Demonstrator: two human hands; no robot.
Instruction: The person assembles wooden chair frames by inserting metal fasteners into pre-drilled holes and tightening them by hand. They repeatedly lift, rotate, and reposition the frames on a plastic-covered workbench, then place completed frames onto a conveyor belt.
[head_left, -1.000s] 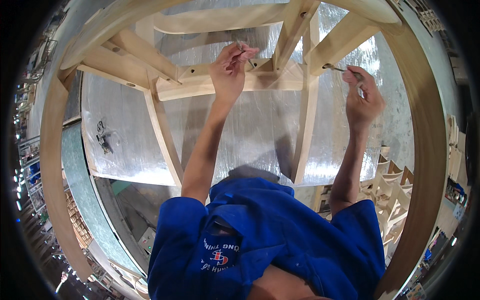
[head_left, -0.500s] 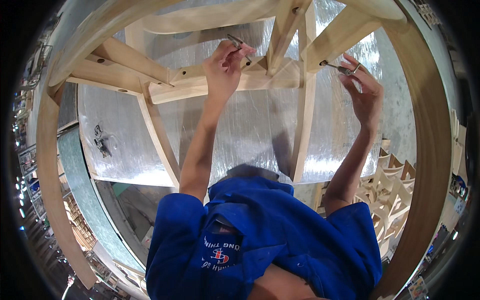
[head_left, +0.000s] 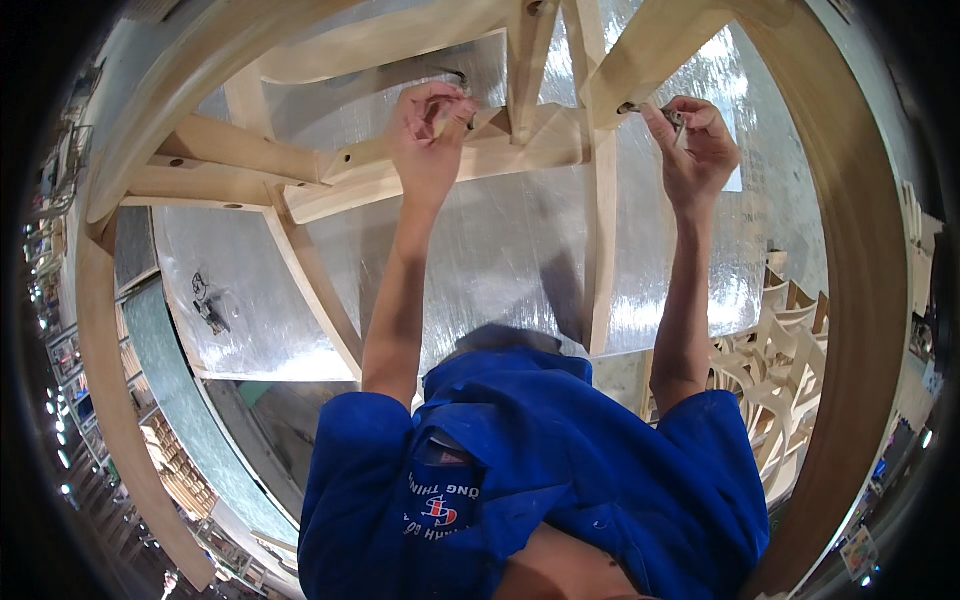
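A pale wooden frame (head_left: 520, 155), like a chair's with curved members and drilled holes, stands around my arms. My left hand (head_left: 425, 130) is closed beside the cross rail, near a corner block. From its fingers shows a dark, thin metal tool (head_left: 456, 76), mostly hidden by the hand. At the right joint, my right hand (head_left: 700, 150) pinches a small metal driver (head_left: 676, 122). Its thin end points at a hole (head_left: 626, 108) in the slanted wooden brace; whether it sits inside is hard to see.
Under the frame lies a surface wrapped in shiny clear film (head_left: 470, 250). Small dark hardware (head_left: 209, 308) rests on its left part. Curved wooden parts (head_left: 775, 370) are piled at lower right. A broad curved wooden member (head_left: 860, 250) arches along the right; a greenish slab (head_left: 185, 350) runs along the left.
The view has shifted slightly, with the frame moving left in it. My right hand has turned and come closer to the hole. My left hand has rotated, its fingers more curled.
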